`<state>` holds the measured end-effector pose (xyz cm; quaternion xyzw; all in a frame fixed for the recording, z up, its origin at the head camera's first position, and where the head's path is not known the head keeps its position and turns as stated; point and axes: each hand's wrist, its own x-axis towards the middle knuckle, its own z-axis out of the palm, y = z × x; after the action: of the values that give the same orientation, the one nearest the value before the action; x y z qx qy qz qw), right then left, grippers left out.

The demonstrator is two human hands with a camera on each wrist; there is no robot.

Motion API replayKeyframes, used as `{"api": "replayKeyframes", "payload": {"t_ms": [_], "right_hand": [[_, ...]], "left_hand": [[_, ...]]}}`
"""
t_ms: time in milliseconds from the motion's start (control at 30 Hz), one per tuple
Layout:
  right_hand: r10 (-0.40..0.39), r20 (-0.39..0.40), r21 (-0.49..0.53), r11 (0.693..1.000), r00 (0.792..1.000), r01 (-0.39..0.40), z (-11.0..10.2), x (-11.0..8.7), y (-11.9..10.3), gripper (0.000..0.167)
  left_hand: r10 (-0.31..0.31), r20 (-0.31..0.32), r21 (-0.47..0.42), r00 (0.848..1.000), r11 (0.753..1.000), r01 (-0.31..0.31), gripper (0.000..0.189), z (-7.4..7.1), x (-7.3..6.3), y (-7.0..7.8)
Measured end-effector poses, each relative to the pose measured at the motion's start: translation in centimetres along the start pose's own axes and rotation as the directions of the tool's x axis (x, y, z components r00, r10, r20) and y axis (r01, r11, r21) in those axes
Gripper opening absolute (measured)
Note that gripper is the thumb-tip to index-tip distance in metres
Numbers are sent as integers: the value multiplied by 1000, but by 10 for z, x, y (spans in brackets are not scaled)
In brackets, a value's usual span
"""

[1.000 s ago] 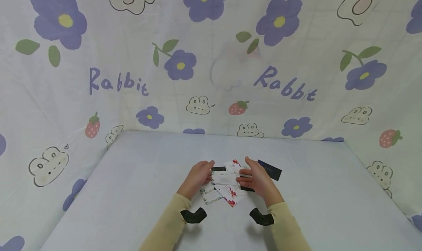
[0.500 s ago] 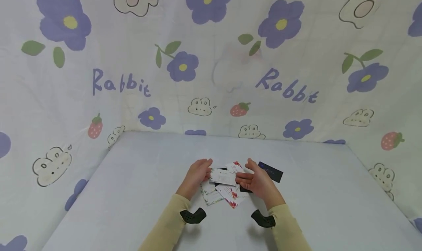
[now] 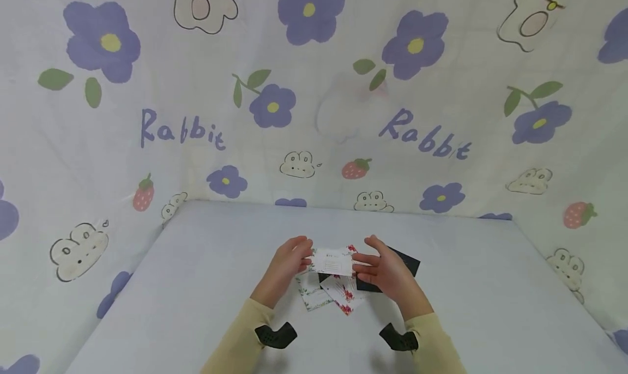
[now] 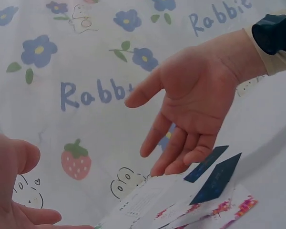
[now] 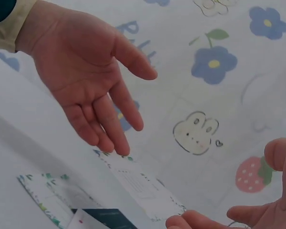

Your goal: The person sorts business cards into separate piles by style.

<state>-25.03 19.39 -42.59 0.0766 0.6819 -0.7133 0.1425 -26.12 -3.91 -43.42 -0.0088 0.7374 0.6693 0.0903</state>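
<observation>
White card (image 3: 331, 261) sits mid-frame on my remote feed, its long axis running side to side, one short end facing the left hand (image 3: 286, 262), the other facing the right hand (image 3: 387, 270). At left, the palm turns inward, thumb spread away, fingers nearly straight; their tips meet the card's left end without curling round it. Below and slightly left, a leaf-print card (image 3: 311, 294) lies on the table (image 3: 221, 287). At centre, the white card overlaps a red-flowered card (image 3: 343, 295); I judge it raised above the others. Farther right, a black card (image 3: 367, 287) shows beside the right hand, whose fingers, loosely extended and parted from the thumb, reach the white card's right end, likewise not wrapped round it. Neither hand looks nearer, so I read the relation that counts as end to end: card between, fingertips at both short edges, in line with its length. How hard they press, I cannot tell.
</observation>
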Motion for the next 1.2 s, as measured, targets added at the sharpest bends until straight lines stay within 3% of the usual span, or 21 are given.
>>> {"api": "replayKeyframes", "payload": {"t_ms": [200, 467, 900, 1200], "right_hand": [[-26, 45, -34, 999, 999, 28, 4, -21, 4, 67], [-65, 73, -81, 994, 995, 71, 14, -34, 10, 69], [-65, 85, -93, 993, 994, 73, 20, -39, 6, 70], [-37, 98, -117, 992, 994, 48, 35, -38, 21, 75]], "left_hand": [[28, 60, -12, 998, 1000, -28, 55, -11, -23, -7], [45, 79, -34, 996, 999, -43, 52, -21, -44, -11], [33, 75, 4, 997, 999, -34, 54, -24, -51, -8], [-14, 62, 57, 998, 998, 10, 56, -38, -53, -25]]}}
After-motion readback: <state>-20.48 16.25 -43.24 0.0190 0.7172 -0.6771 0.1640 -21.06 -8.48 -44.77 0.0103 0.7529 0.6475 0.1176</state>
